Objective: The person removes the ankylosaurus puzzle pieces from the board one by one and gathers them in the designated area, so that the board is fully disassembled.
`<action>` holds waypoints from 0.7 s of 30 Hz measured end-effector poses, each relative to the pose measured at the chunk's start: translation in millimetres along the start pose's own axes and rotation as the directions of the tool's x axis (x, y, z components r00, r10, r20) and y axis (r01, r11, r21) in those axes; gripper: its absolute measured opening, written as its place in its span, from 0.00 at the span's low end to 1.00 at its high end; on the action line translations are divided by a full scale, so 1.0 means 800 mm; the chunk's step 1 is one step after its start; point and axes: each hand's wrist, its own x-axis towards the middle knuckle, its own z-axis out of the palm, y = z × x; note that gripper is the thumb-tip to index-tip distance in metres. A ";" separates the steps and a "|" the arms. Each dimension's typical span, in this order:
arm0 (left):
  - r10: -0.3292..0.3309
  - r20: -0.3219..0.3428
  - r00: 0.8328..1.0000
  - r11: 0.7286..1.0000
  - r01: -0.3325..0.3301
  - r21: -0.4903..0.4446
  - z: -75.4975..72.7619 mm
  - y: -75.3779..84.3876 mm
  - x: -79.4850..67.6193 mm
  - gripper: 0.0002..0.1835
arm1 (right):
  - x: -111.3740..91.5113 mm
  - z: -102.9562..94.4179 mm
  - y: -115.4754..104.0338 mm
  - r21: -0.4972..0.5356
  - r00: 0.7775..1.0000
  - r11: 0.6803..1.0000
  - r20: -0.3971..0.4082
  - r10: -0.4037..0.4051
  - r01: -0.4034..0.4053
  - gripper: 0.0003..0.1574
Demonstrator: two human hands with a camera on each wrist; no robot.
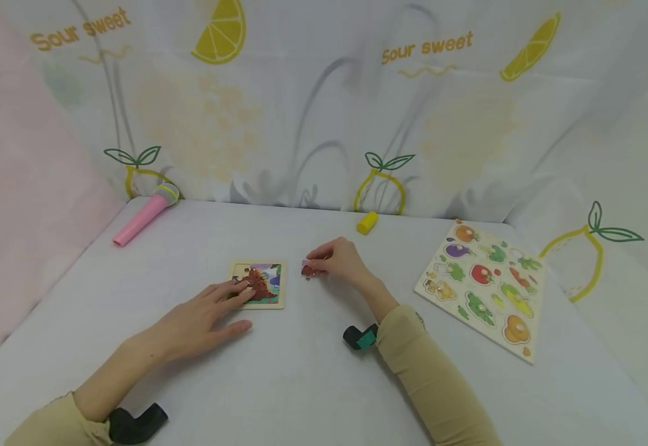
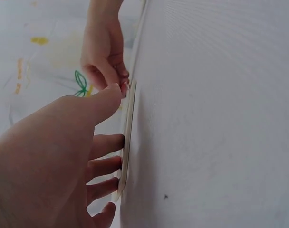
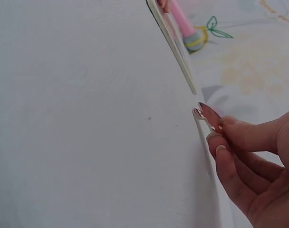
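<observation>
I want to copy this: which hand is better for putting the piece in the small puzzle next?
Probably the right hand. It pinches the piece close beside the small puzzle, while the left hand rests its fingers on it.

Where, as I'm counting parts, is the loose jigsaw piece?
In the head view, the jigsaw piece is pinched in the right hand, just right of the jigsaw puzzle.
</observation>
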 end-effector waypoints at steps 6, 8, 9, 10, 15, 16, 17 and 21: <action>0.017 0.010 1.000 0.997 -0.016 -0.079 0.005 -0.004 0.003 0.39 | 0.001 0.003 0.003 -0.040 1.000 0.999 -0.011 -0.020 0.020 0.11; 0.017 0.018 1.000 0.995 -0.015 -0.096 0.006 -0.004 0.003 0.39 | 0.001 0.004 0.004 -0.051 1.000 0.998 -0.018 -0.026 0.025 0.12; 0.015 0.021 1.000 0.995 -0.013 -0.103 0.006 -0.004 0.003 0.40 | 0.001 0.005 0.004 -0.056 0.999 0.998 -0.022 -0.029 0.028 0.12; 0.016 0.021 1.000 0.994 -0.014 -0.108 0.006 -0.004 0.004 0.40 | 0.001 0.006 0.004 -0.065 0.999 0.997 -0.025 -0.035 0.033 0.12; 0.013 0.018 1.000 0.993 -0.011 -0.116 0.005 -0.003 0.003 0.39 | 0.000 0.009 0.005 -0.104 0.998 0.993 -0.011 -0.057 0.055 0.13; 0.012 0.018 1.000 0.993 -0.010 -0.116 0.005 -0.003 0.003 0.39 | 0.000 0.010 0.005 -0.110 0.998 0.992 -0.008 -0.058 0.057 0.13; 0.011 0.017 1.000 0.993 -0.009 -0.117 0.005 -0.003 0.003 0.39 | 0.000 0.010 0.005 -0.115 0.998 0.992 -0.006 -0.060 0.059 0.13; 0.008 0.015 1.000 0.994 -0.006 -0.113 0.005 -0.004 0.003 0.39 | -0.001 0.012 0.004 -0.125 0.996 0.989 -0.002 -0.085 0.084 0.15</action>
